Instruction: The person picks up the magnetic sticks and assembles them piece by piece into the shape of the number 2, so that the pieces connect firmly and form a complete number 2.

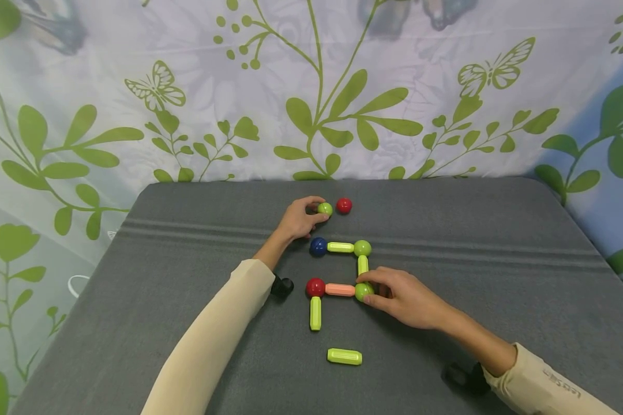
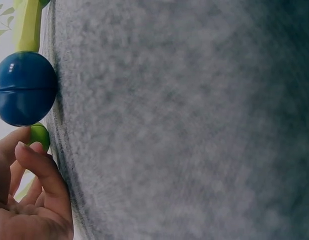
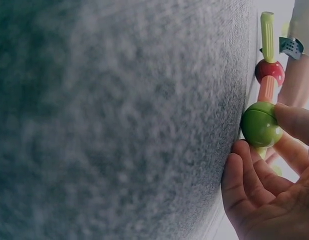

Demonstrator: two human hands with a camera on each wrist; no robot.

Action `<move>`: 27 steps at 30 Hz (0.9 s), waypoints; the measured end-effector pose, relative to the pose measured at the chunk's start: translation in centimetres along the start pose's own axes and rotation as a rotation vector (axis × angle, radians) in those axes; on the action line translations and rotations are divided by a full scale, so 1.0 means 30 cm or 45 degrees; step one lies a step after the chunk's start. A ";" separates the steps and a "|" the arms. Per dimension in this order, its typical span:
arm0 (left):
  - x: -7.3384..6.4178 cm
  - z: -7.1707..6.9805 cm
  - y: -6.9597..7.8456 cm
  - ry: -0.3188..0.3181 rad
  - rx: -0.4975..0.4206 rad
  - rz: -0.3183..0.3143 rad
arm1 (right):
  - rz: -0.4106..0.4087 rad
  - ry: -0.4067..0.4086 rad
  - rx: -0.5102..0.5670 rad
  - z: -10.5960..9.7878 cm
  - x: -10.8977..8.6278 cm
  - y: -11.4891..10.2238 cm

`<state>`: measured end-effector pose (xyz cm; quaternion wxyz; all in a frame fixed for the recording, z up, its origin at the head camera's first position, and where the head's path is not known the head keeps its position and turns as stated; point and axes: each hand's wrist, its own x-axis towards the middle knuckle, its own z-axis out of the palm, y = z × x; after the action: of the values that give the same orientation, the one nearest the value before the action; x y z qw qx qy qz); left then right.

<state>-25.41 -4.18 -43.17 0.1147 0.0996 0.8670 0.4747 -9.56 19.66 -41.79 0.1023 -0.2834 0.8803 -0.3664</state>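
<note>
At the back of the table, my left hand (image 1: 297,219) pinches a loose green ball (image 1: 325,209) between thumb and fingers. A red ball (image 1: 344,206) lies just right of it. My right hand (image 1: 407,297) holds another green ball (image 3: 262,125) at a corner of a joined ball-and-rod shape. From that ball a salmon rod (image 1: 340,290) runs left to a red ball (image 1: 315,287), and a yellow-green rod (image 1: 363,265) runs back to a green ball (image 1: 362,248). A further rod (image 1: 340,247) joins that one to a blue ball (image 2: 25,89). Another rod (image 1: 315,314) points forward from the red ball.
One loose yellow-green rod (image 1: 344,356) lies in front of the joined shape on the grey cloth-covered table (image 1: 472,225). Behind the table hangs a leaf-patterned curtain (image 1: 197,92). Dark wrist straps with cameras sit below both sleeves.
</note>
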 end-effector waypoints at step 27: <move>-0.141 -0.113 0.034 0.076 -0.375 -0.014 | 0.015 -0.015 -0.010 -0.004 -0.006 -0.011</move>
<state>-22.31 -7.56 -40.09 0.1047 0.0630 0.7915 0.5988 -9.33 19.64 -41.48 0.1083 -0.2808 0.8828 -0.3606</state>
